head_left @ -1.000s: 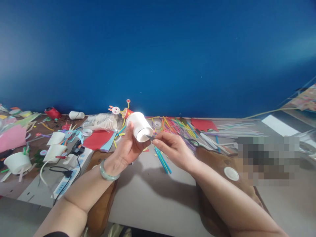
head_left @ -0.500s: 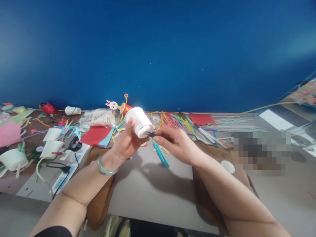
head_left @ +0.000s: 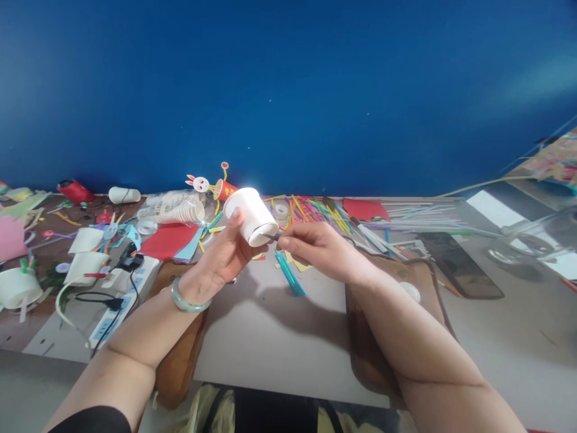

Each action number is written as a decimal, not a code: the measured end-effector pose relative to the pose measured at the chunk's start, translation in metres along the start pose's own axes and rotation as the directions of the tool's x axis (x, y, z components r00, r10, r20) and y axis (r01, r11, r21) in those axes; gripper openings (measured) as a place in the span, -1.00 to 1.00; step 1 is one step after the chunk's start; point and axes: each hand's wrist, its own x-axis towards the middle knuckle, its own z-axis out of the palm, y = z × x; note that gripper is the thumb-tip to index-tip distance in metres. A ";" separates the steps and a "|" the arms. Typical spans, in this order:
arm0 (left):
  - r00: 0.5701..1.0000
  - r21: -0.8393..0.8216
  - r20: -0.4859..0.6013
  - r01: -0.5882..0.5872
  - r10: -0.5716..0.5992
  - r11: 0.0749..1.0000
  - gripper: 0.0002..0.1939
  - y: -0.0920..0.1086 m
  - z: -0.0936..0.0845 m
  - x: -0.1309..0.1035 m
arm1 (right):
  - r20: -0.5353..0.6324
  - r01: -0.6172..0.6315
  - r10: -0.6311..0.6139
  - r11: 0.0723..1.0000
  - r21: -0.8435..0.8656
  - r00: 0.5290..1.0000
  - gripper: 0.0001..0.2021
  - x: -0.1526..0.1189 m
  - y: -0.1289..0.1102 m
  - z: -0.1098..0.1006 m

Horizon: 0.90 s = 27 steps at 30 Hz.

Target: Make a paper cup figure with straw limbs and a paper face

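Note:
My left hand [head_left: 228, 255] is wrapped round a white paper cup [head_left: 253, 211], thumb on its side, holding it tilted above the table. One end of the cup points down toward my right hand [head_left: 318, 248]. Pinched in my right fingers is a slim dark tool [head_left: 271, 237], its tip against that lower end; its exact kind is hidden by the fingers. A dark line shows along the cup's edge there. Below the hands lie several blue straws [head_left: 291, 275] and yellow paper scraps [head_left: 295, 262].
Behind the cup sits a red cup with a rabbit head [head_left: 198, 183]. Stacked paper cups [head_left: 180, 209], red paper [head_left: 166, 242] and a power strip [head_left: 115, 313] are at left. Colourful sticks [head_left: 311, 211] line the wall; a dark phone-like slab [head_left: 462, 264] lies right.
The view has shifted slightly, so most things appear a little further left and higher. The right hand keeps the dark tool at the cup's lower end; the left hand still holds the cup.

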 end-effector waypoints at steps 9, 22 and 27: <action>1.000 0.000 -0.007 0.011 -0.011 1.000 -0.43 -0.001 -0.003 0.001 | -0.011 -0.008 0.008 1.000 0.001 1.000 -0.57 0.001 -0.001 -0.001; 0.998 0.009 -0.034 0.045 -0.044 0.999 -0.39 0.003 0.002 0.001 | 0.133 0.188 -0.165 0.966 -0.177 0.977 -0.72 -0.010 -0.005 -0.001; 0.997 0.004 -0.019 0.070 -0.070 0.998 -0.29 0.001 -0.002 0.003 | -0.114 0.225 -0.257 0.944 -0.240 0.960 -0.68 -0.007 0.006 0.016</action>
